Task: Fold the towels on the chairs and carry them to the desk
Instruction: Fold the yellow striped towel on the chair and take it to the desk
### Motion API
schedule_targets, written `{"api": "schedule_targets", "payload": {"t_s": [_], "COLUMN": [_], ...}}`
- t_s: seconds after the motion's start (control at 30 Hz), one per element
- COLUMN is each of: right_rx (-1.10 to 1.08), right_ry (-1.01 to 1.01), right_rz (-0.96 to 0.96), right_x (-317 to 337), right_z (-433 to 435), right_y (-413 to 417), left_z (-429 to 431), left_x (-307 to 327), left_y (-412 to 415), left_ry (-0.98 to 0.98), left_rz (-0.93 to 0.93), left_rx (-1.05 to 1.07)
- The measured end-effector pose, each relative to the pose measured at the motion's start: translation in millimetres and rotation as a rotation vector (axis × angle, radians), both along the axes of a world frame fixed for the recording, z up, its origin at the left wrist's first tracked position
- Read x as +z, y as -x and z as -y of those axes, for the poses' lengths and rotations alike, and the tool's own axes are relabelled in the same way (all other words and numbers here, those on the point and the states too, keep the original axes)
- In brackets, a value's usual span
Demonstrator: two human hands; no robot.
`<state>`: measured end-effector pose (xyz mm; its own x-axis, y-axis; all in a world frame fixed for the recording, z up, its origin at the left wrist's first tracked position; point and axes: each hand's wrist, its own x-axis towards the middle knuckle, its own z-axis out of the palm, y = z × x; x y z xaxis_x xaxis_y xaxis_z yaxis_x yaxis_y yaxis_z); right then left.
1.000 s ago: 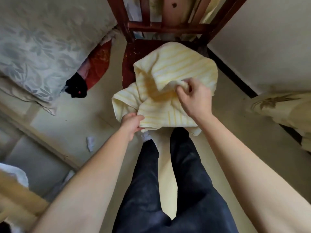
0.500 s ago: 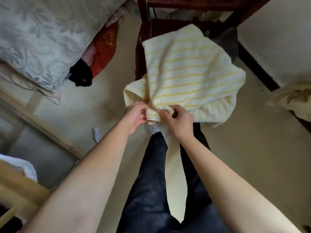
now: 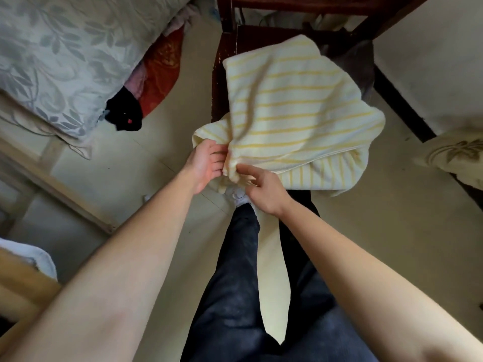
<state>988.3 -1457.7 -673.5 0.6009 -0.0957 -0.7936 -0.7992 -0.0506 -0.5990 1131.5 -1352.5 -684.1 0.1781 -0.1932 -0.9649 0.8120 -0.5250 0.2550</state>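
A cream towel with yellow stripes lies folded over on the seat of a dark red wooden chair, its near part hanging off the front edge. My left hand grips the bunched near corners of the towel. My right hand pinches the same corner bundle from the right, its fingertips on the cloth. A lower layer of the towel shows at the right with stripes running the other way.
A bed with a grey leaf-pattern cover stands at the left, red and black cloth hanging by it. A wooden frame is at the lower left. A patterned cushion lies at the right by a white wall.
The right hand carried the far edge of the towel back to the near corner by the left hand, laying the towel double. Since then both hands stay together at that corner.
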Motion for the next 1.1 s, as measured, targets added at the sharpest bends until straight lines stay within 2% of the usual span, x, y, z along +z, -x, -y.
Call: {"api": "schedule_targets", "payload": {"t_s": [0.07,0.2,0.3,0.4,0.47,0.6,0.67,0.77,0.83,0.97,1.1], "right_rx": [-0.03,-0.178,-0.029,0.251,0.471,0.87,0.924,0.607,0.464,0.467,0.537], "right_ry": [0.093,0.499,0.736,0.889,0.913,0.778,0.741,0.763,0.847,0.887,0.877], "right_rz": [0.053,0.156,0.242,0.34,0.319,0.087,0.064,0.189,0.257,0.176,0.144], "right_x": [0,-1,-7,-17,-23,-41,-41,-29,-18,-7,-5], "right_z": [24,89,126,139,137,121,130,170,196,213,207], "right_y": [1,-19,-60,-122,-165,-219,-223,-189,-137,-21,25], "left_z": [-1,6,15,11,9,7,3,-2,1,27,38], "left_x": [-3,-1,0,-14,-17,-16,-16,-17,-15,-9,-1], "left_y": [-1,7,16,24,28,30,28,20,14,14,30], "left_ry": [0.006,0.055,0.085,0.024,0.003,-0.02,-0.081,-0.178,-0.23,-0.288,-0.326], "left_rz": [-0.006,-0.013,0.068,0.195,0.242,0.268,0.315,0.441,0.556,0.764,0.81], "left_rx": [-0.054,-0.171,-0.263,-0.342,-0.367,-0.344,-0.358,-0.381,-0.478,-0.836,-0.993]}}
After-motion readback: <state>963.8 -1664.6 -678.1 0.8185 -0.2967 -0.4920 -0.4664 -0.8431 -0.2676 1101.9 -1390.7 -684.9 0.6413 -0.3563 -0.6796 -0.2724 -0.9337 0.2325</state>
